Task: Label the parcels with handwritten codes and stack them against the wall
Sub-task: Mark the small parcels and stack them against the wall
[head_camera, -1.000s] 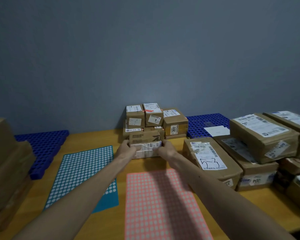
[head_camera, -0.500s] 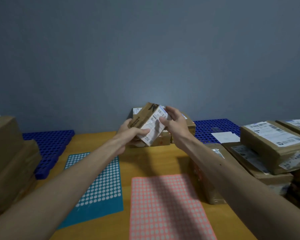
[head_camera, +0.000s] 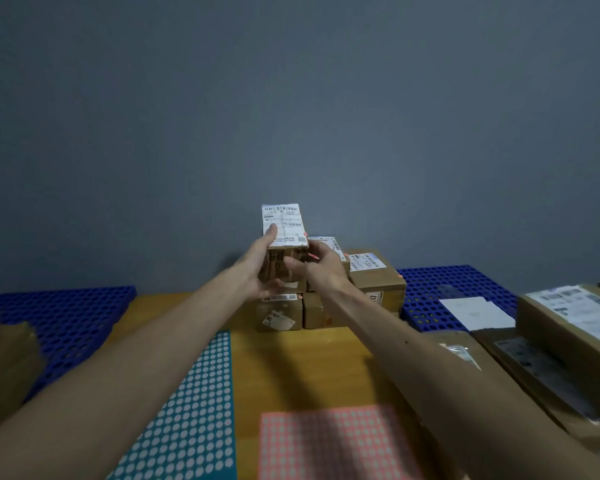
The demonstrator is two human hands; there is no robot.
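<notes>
Grey wall (head_camera: 291,98) backs the table (head_camera: 291,362), where the stack (head_camera: 374,289) stands against it. Stacking step in hand: the parcel (head_camera: 284,230) is held upright just above the stack, with the left hand (head_camera: 257,271) and right hand (head_camera: 324,271) grasping its lower half, fingers (head_camera: 270,232) curled round it. Any handwritten code is not discernible in this view. The next move calls for level lowering.

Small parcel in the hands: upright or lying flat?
Upright: small parcel stands on end, label facing camera, left hand and right hand gripping its lower half.

Head-worn camera faces forward and down over the table (head_camera: 312,368), close to the wall (head_camera: 291,116).
</notes>
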